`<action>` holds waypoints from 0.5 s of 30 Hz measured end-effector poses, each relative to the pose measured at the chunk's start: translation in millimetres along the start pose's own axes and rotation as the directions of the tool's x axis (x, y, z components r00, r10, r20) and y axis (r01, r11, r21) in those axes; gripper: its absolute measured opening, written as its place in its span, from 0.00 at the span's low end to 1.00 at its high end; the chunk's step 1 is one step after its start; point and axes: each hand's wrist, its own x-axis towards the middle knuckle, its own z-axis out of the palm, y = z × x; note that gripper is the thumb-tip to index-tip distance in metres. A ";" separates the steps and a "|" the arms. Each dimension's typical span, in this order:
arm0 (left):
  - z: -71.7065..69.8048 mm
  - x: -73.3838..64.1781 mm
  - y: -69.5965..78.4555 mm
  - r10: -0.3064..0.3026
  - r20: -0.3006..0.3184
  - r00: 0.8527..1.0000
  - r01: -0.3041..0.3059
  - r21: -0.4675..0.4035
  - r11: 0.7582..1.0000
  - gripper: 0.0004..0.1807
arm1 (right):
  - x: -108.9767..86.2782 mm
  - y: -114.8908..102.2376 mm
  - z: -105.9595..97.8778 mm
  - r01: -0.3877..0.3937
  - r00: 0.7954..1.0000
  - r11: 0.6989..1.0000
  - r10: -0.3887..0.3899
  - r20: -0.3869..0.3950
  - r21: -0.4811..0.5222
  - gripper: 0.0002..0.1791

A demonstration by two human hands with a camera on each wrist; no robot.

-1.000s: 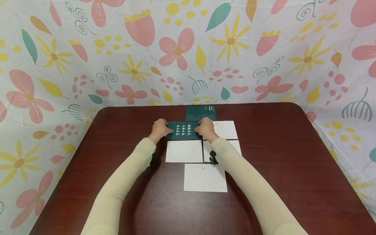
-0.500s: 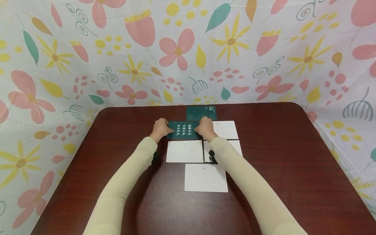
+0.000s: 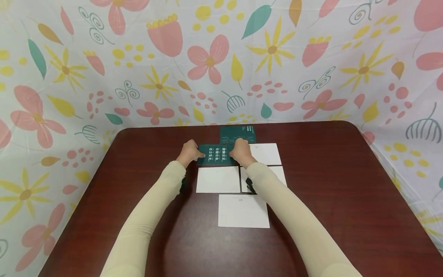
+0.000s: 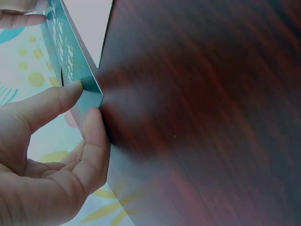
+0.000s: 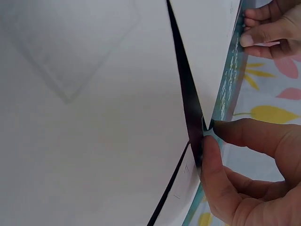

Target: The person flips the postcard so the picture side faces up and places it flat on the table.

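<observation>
A dark green postcard (image 3: 216, 155) printed with white characters lies between my hands near the far side of the table. My left hand (image 3: 188, 152) pinches its left edge, thumb on the printed face. At the right edge, my right hand (image 3: 242, 152) holds the card between thumb and index finger. In the left wrist view the left thumb (image 4: 56, 103) presses near the card's corner. The right wrist view has the right hand (image 5: 254, 165) pinching the opposite corner, beside neighbouring white cards.
Just behind is another green card (image 3: 237, 134). Several white cards lie close by: one (image 3: 218, 180) directly in front, one (image 3: 266, 154) to the right, another (image 3: 243, 211) nearest me. The brown table (image 3: 328, 192) meets a floral cloth (image 3: 138, 69) at its back edge.
</observation>
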 end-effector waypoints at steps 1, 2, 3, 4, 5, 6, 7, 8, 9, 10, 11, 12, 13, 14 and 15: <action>-0.5 0.1 0.0 0.001 0.001 1.000 -0.001 -0.004 1.000 0.22 | 0.2 -0.2 -0.3 0.001 1.000 1.000 -0.001 0.005 -0.002 0.08; -0.9 0.3 0.0 0.001 0.001 1.000 -0.001 -0.009 1.000 0.21 | 0.3 -0.5 -0.7 0.003 1.000 1.000 -0.003 0.007 -0.002 0.10; -1.0 0.5 0.3 -0.001 0.002 1.000 0.001 -0.014 1.000 0.21 | 0.5 -0.7 -1.2 0.004 1.000 1.000 -0.004 0.009 -0.001 0.11; -0.9 0.7 0.5 -0.004 0.004 1.000 0.004 -0.015 1.000 0.21 | 0.6 -1.0 -1.8 0.004 1.000 1.000 -0.004 0.009 0.000 0.12; -0.7 0.9 0.9 -0.008 0.005 1.000 0.008 -0.014 1.000 0.21 | 0.7 -1.1 -2.5 0.005 1.000 1.000 -0.005 0.011 0.002 0.11; -0.2 1.4 1.3 -0.014 0.005 1.000 0.014 -0.013 1.000 0.22 | 0.7 -1.3 -3.1 0.006 1.000 1.000 -0.006 0.013 0.004 0.09; 0.4 2.0 1.5 -0.020 0.005 1.000 0.020 -0.013 1.000 0.22 | 0.8 -1.1 -3.7 0.009 1.000 1.000 -0.010 0.019 0.005 0.06; 1.1 2.7 1.8 -0.029 0.006 1.000 0.029 -0.013 0.999 0.23 | 0.7 -1.1 -4.1 0.011 1.000 1.000 -0.011 0.024 0.010 0.05; 2.0 3.5 2.1 -0.036 0.007 0.999 0.036 -0.015 0.999 0.24 | 0.8 -0.9 -4.4 0.012 0.999 1.000 -0.013 0.033 0.014 0.07; 2.8 4.2 2.2 -0.042 0.009 0.999 0.042 -0.016 0.999 0.27 | 0.9 -0.4 -4.8 0.016 0.999 1.000 -0.016 0.039 0.019 0.10; 3.8 5.0 2.1 -0.046 0.010 0.999 0.046 -0.015 0.999 0.30 | 0.8 0.0 -5.2 0.022 0.999 0.999 -0.023 0.046 0.025 0.13; 4.8 5.6 2.1 -0.050 0.010 0.999 0.050 -0.018 0.999 0.33 | 0.5 0.5 -5.8 0.029 0.998 0.999 -0.030 0.050 0.028 0.16; 5.8 5.8 2.0 -0.052 0.009 0.999 0.052 -0.021 0.998 0.35 | 0.4 1.1 -6.5 0.036 0.998 0.999 -0.038 0.053 0.034 0.18; 6.3 5.7 2.0 -0.053 0.005 0.999 0.053 -0.028 0.998 0.37 | 0.4 1.5 -7.3 0.040 0.998 0.998 -0.043 0.055 0.043 0.19; 6.7 5.1 2.0 -0.052 -0.002 0.999 0.052 -0.041 0.998 0.35 | -0.3 1.7 -9.4 0.048 0.997 0.997 -0.051 0.057 0.053 0.19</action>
